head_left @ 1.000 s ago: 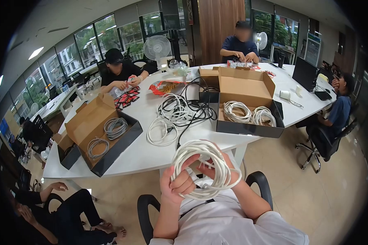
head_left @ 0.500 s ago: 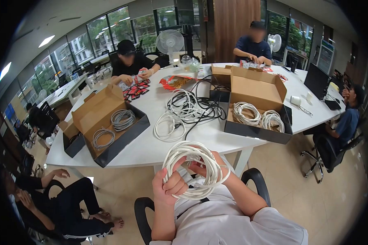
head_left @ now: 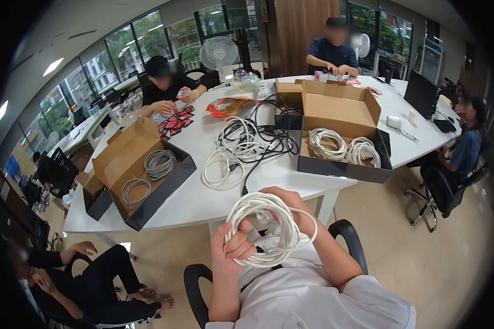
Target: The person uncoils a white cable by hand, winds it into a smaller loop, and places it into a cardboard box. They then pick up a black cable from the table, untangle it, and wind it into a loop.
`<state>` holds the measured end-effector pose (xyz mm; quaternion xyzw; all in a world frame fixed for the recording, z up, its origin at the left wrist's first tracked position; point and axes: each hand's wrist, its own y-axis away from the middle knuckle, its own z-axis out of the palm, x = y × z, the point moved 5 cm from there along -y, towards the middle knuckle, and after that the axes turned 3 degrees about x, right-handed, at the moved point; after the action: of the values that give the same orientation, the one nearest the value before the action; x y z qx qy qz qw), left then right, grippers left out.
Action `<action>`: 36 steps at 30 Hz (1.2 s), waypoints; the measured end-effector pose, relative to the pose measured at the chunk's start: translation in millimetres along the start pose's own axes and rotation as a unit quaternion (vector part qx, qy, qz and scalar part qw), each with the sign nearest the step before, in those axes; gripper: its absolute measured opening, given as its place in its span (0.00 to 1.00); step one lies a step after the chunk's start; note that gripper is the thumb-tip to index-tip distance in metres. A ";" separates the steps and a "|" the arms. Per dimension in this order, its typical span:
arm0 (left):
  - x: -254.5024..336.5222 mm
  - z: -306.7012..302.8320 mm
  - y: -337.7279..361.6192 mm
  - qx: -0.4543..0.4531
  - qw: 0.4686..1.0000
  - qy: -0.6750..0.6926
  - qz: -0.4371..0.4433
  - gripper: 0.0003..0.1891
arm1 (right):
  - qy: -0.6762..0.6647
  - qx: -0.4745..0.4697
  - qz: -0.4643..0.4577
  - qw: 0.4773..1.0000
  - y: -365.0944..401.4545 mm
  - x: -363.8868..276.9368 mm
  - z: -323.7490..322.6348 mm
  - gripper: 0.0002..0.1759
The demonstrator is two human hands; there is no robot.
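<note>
A coiled white cable (head_left: 237, 211) is held up in front of my chest, beyond the table's near edge. My left hand (head_left: 237, 244) is closed round the lower left side of the coil, its fingers wrapped through the loop. Behind the coil's upper right side, my right hand (head_left: 288, 202) grips it, with most of its fingertips hidden by the strands. One strand bows out on the right, away from the rest. A clear plastic piece, perhaps a connector, shows blurred inside the loop.
On the white table (head_left: 214, 205) lie tangled white and black cables (head_left: 241, 142). An open box (head_left: 346, 167) with white coils stands right; another open box (head_left: 164, 192) holds grey coils at left. People sit around, one close on my left (head_left: 101, 279). Chair armrests (head_left: 195, 285) flank me.
My right hand's fingers have moved from inside the loop to behind its upper right side. The coil has shifted slightly right in view. My left hand keeps its grip.
</note>
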<state>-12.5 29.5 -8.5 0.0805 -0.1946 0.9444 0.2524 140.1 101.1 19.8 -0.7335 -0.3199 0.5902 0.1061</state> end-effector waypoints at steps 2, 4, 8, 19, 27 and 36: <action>2.4 6.8 -0.2 0.007 1.000 -0.015 0.018 0.17 | 0.092 0.017 0.056 0.994 5.6 18.0 -14.6 0.21; 10.6 11.8 3.4 0.002 0.999 -0.030 0.045 0.16 | 0.148 0.052 0.087 0.984 13.8 23.1 -38.8 0.22; 23.1 19.5 4.3 -0.016 0.994 -0.045 0.102 0.15 | 0.102 0.101 0.156 0.977 36.0 39.8 -75.4 0.19; 33.3 30.4 1.5 0.040 0.933 -0.202 0.294 0.12 | 0.021 -0.065 0.356 0.932 77.0 17.8 -73.8 0.37; -18.3 22.5 -18.7 0.028 0.959 -0.214 0.183 0.12 | -0.076 0.092 0.277 0.953 73.6 15.9 -58.3 0.42; -38.0 10.8 -37.2 0.008 0.999 -0.027 0.032 0.12 | -0.143 0.052 0.236 0.960 80.1 -3.7 -71.5 0.31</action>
<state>39.6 37.9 4.0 0.1015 -0.1965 0.9510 0.2161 234.0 52.9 0.0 -0.6893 -0.1188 0.7133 -0.0452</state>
